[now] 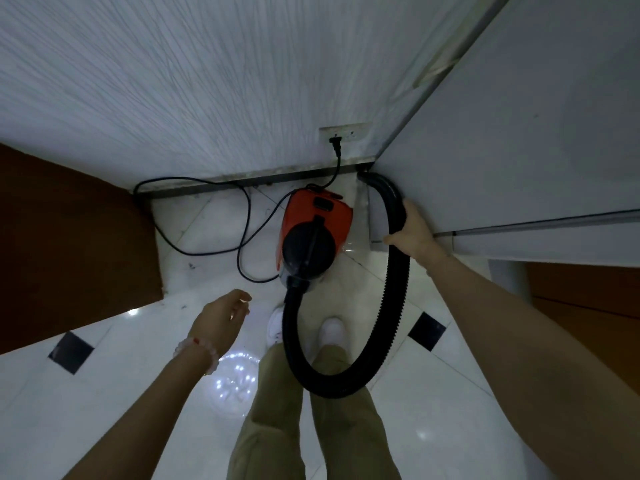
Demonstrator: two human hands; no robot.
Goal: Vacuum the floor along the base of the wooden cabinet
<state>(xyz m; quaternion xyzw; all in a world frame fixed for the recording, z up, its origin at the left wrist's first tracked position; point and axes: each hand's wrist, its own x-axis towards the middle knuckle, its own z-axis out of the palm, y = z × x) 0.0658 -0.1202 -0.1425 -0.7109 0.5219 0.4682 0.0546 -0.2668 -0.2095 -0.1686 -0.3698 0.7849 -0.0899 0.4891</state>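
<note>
An orange and black canister vacuum [313, 233] sits on the white tiled floor [104, 393] near the wall. Its black ribbed hose [391, 320] loops from the canister's front down past my feet and up to the right. My right hand [414, 233] grips the hose near its far end, and the hose tip [367, 177] points into the floor corner beside a pale cabinet [519, 133]. My left hand [223, 315] hangs over the floor with relaxed fingers and holds nothing. A brown wooden cabinet [69, 244] stands at the left.
The vacuum's black power cord [242, 233] lies in loops on the floor and runs up to a wall socket [341, 133]. My white shoes [332, 332] stand just behind the canister. More brown wood [588, 292] shows at the right, under the pale cabinet.
</note>
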